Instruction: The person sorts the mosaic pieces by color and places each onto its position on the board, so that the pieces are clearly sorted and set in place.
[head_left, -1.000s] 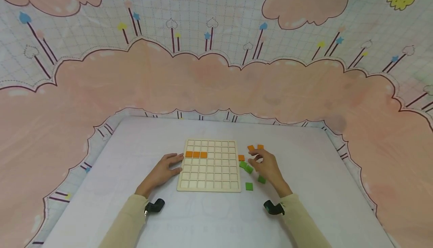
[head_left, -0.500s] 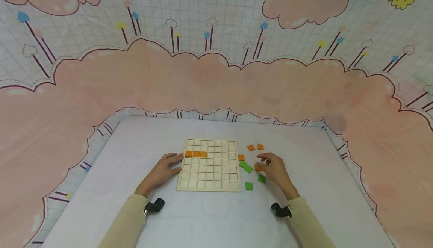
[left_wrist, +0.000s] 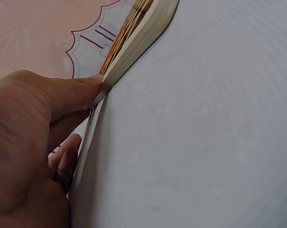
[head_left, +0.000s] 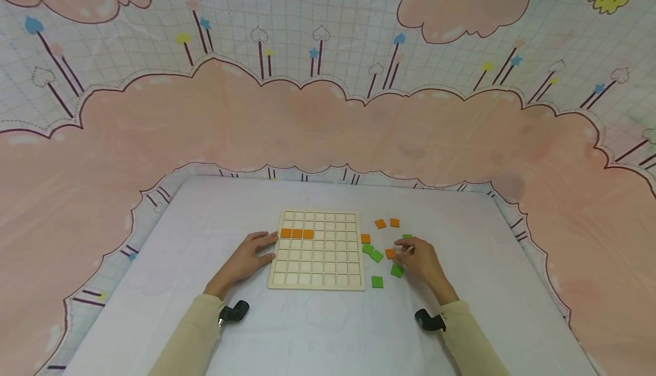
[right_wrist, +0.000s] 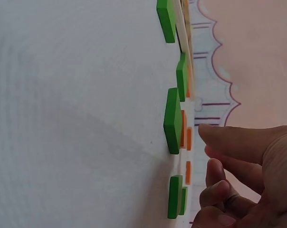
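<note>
A pale wooden grid board (head_left: 335, 250) lies on the table, with three orange tiles (head_left: 297, 234) in one row at its left side. My left hand (head_left: 251, 256) rests against the board's left edge, fingers spread along it; in the left wrist view the thumb (left_wrist: 81, 92) touches the rim. To the right of the board, my right hand (head_left: 420, 259) is over the loose tiles with fingers loosely bent. Its fingertips overlap a loose orange tile (head_left: 390, 254) in the head view. In the right wrist view nothing shows between thumb and fingers. A green tile (head_left: 407, 236) peeks out behind that hand.
More loose tiles lie right of the board: a green tile (head_left: 377, 282) near its front corner, another green tile (head_left: 397, 271) by the right hand, and orange ones (head_left: 380, 224) farther back. A patterned cloth (head_left: 328, 131) hangs behind the white table (head_left: 230, 199).
My right hand has shifted rightward, away from the board, uncovering an orange tile and then a green one behind it. My left hand stays at the board's edge.
</note>
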### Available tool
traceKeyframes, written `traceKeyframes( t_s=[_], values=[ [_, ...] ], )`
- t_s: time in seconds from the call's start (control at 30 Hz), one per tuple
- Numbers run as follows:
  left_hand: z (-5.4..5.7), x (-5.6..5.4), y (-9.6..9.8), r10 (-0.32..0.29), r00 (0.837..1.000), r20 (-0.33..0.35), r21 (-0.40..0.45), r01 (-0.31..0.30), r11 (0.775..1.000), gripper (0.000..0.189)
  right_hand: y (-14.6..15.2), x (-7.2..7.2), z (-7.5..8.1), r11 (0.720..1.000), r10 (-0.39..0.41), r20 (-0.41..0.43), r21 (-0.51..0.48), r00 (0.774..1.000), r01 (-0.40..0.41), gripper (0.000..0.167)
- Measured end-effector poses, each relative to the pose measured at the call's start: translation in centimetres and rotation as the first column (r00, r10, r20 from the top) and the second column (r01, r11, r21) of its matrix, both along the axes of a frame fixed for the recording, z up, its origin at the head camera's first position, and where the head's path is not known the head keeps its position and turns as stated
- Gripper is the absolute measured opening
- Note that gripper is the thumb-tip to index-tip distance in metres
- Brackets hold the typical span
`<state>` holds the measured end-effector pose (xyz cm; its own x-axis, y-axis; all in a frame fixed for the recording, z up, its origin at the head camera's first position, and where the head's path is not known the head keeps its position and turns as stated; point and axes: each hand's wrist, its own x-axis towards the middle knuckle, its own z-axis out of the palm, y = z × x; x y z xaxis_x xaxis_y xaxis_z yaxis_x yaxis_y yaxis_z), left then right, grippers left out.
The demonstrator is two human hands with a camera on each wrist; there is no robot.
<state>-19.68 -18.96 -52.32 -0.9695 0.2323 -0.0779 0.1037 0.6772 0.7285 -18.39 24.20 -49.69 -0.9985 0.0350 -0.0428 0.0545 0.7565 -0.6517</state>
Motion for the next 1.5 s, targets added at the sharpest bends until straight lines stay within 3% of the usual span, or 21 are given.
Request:
traceKeyframes(
  t_s=[0.43,0.8,1.07,1.5],
  values=[
    [-0.2,-0.1,-0.1,0.009,1.0,0.011,0.006,-0.009,1.0,0.056,0.3,-0.3,-1.0,0.999,0.01,0.051,0.03,0.999,-0.011,0.028],
    [-0.1,0.1,0.0,0.01,1.0,0.014,0.007,-0.01,1.0,0.056,0.1,-0.6,-1.0,0.999,0.016,0.059,0.033,0.998,-0.018,0.025],
    [-0.1,0.0,0.0,0.011,1.0,0.021,0.013,-0.012,1.0,0.057,0.1,-0.5,-0.8,1.0,0.015,0.038,0.019,0.999,-0.016,0.025],
    [-0.2,0.0,0.0,0.017,1.0,0.012,-0.002,-0.017,1.0,0.056,-1.2,-0.9,1.2,0.996,0.07,-0.067,0.062,0.995,-0.066,0.029]
  ],
)
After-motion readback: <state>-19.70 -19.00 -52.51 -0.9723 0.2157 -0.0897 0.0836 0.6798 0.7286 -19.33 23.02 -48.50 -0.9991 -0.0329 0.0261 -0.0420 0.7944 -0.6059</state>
